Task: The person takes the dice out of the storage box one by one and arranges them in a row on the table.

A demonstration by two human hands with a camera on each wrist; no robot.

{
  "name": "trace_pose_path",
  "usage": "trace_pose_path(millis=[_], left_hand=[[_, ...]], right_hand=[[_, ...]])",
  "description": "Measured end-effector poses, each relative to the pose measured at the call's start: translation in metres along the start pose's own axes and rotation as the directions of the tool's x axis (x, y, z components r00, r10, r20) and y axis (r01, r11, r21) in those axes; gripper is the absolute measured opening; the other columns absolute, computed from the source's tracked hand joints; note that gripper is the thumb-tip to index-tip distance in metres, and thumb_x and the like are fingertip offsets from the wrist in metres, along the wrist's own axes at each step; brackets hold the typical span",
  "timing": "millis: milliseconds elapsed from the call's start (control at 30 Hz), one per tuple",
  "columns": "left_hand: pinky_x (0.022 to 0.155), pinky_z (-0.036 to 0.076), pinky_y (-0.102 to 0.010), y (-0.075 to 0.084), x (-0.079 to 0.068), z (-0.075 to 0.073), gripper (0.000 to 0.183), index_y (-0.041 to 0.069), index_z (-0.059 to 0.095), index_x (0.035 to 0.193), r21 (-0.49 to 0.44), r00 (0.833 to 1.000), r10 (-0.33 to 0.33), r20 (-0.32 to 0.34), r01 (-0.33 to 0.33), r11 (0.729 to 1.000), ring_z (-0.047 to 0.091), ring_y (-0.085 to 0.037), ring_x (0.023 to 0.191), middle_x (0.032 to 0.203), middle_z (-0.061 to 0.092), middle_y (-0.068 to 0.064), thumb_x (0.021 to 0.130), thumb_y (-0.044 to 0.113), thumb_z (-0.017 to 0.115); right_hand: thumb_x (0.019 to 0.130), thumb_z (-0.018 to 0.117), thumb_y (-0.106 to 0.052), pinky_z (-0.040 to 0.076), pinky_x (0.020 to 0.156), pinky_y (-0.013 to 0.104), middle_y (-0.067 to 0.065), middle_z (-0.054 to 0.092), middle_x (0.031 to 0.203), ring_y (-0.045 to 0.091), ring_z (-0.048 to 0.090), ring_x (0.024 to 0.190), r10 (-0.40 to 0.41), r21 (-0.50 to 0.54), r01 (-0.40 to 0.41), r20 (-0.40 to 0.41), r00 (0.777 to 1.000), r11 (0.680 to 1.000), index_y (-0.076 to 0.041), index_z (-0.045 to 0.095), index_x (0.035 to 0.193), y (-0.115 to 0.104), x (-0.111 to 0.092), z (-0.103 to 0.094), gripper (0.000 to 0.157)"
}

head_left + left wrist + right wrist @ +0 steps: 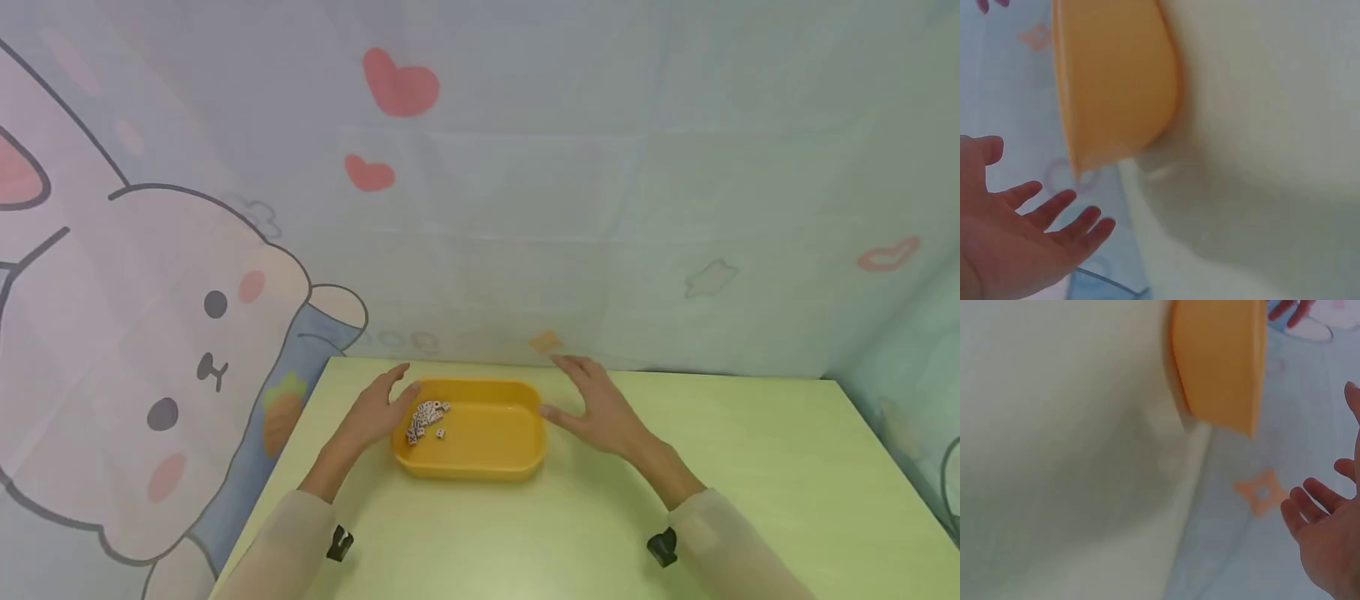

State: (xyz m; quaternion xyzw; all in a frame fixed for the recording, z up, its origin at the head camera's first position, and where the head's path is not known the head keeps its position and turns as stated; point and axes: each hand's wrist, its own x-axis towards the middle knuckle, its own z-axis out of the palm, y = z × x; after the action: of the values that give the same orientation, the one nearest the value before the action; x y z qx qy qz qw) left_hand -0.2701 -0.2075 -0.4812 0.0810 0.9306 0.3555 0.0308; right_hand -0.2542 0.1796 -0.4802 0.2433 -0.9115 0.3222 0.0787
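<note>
A yellow plastic tray [480, 471] sits on the table with a cluster of small white dice [424, 417] bunched at its left end. One die [440, 433] lies slightly apart from the pile. My left hand [378, 410] is beside the tray's left end, its thumb overlapping the rim in the head view. In the left wrist view, the fingers are spread and the tray wall [1116, 81] stands apart from them. On the other side, my right hand [603, 412] is at the right end, thumb close to the rim. Its palm [1335, 544] faces the tray, holding nothing.
The pale yellow-green table [750, 467] extends to the right of the tray. Behind it hangs a cloth backdrop [525, 208] with hearts and a large rabbit print. A dark cable [948, 483] shows at the far right edge.
</note>
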Motion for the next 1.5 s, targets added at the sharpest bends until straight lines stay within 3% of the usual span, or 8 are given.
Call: trace_pose_path(millis=[133,300,467,667,900,1200,1333,1500], left_hand=[[0.116,0.040,-0.063,-0.026,-0.004,0.006,0.063,0.010,0.030,0.167,-0.228,0.995,-0.072,0.072,0.087,0.970,0.041,-0.050,0.147,0.165,0.038,-0.024,0.114,0.040,0.047],[0.109,0.050,-0.057,-0.047,-0.006,0.019,0.056,0.010,0.030,0.167,-0.451,0.982,-0.121,0.142,0.173,0.876,0.041,-0.046,0.148,0.166,0.034,-0.025,0.116,0.031,0.043],[0.103,0.055,-0.054,-0.054,-0.007,0.023,0.049,0.014,0.036,0.165,-0.560,0.980,-0.111,0.166,0.186,0.807,0.049,-0.044,0.142,0.163,0.038,-0.027,0.117,0.022,0.041],[0.101,0.056,-0.055,-0.058,-0.008,0.022,0.050,0.013,0.038,0.164,-0.618,0.972,-0.142,0.187,0.229,0.753,0.051,-0.043,0.139,0.157,0.043,-0.027,0.115,0.017,0.044],[0.100,0.056,-0.055,-0.060,-0.008,0.019,0.051,0.014,0.039,0.164,-0.631,0.967,-0.157,0.199,0.249,0.735,0.051,-0.042,0.137,0.158,0.045,-0.025,0.113,0.020,0.046],[0.105,0.053,-0.057,-0.062,-0.006,0.020,0.051,0.014,0.042,0.163,-0.625,0.973,-0.131,0.191,0.224,0.748,0.050,-0.042,0.140,0.162,0.043,-0.024,0.113,0.021,0.048],[0.104,0.055,-0.055,-0.065,-0.006,0.022,0.050,0.016,0.045,0.162,-0.616,0.974,-0.138,0.178,0.220,0.757,0.051,-0.040,0.140,0.162,0.044,-0.022,0.113,0.021,0.049],[0.107,0.052,-0.056,-0.066,-0.004,0.022,0.050,0.016,0.045,0.162,-0.619,0.974,-0.133,0.181,0.218,0.754,0.051,-0.039,0.140,0.163,0.043,-0.022,0.113,0.022,0.050]], right_hand=[[0.098,0.076,-0.047,0.049,0.109,0.058,0.015,0.053,0.152,0.038,0.055,0.134,-0.055,0.114,0.052,0.022,0.998,0.992,-0.006,0.051,0.156,-0.017,0.011,0.041,0.076],[0.099,0.078,-0.030,0.057,0.100,0.049,0.017,0.067,0.132,0.035,0.065,0.117,-0.103,0.231,0.089,0.050,0.993,0.969,0.002,0.064,0.137,-0.040,0.026,0.083,0.052],[0.099,0.077,-0.021,0.057,0.097,0.049,0.021,0.069,0.123,0.035,0.066,0.111,-0.072,0.316,0.032,0.115,0.991,0.948,0.005,0.068,0.128,-0.062,0.039,0.118,0.040],[0.094,0.082,-0.016,0.056,0.096,0.040,0.013,0.072,0.114,0.024,0.066,0.104,-0.052,0.263,0.000,0.192,0.980,0.965,0.003,0.073,0.121,-0.069,0.057,0.153,0.034],[0.087,0.083,-0.012,0.053,0.085,0.031,0.004,0.068,0.096,0.013,0.059,0.088,-0.080,0.155,0.050,0.193,0.978,0.987,-0.002,0.075,0.103,-0.070,0.072,0.175,0.021],[0.082,0.078,-0.002,0.047,0.073,0.029,0.000,0.059,0.081,0.012,0.051,0.076,-0.136,0.095,0.120,0.192,0.972,0.988,-0.006,0.070,0.089,-0.069,0.077,0.179,0.011],[0.084,0.077,-0.003,0.046,0.073,0.026,-0.004,0.057,0.081,0.010,0.050,0.076,-0.152,0.092,0.134,0.240,0.959,0.987,-0.008,0.070,0.089,-0.070,0.077,0.174,0.010],[0.093,0.074,-0.007,0.050,0.077,0.027,-0.007,0.063,0.086,0.011,0.056,0.082,-0.081,0.159,0.033,0.301,0.950,0.987,-0.012,0.071,0.094,-0.074,0.069,0.142,0.006]])
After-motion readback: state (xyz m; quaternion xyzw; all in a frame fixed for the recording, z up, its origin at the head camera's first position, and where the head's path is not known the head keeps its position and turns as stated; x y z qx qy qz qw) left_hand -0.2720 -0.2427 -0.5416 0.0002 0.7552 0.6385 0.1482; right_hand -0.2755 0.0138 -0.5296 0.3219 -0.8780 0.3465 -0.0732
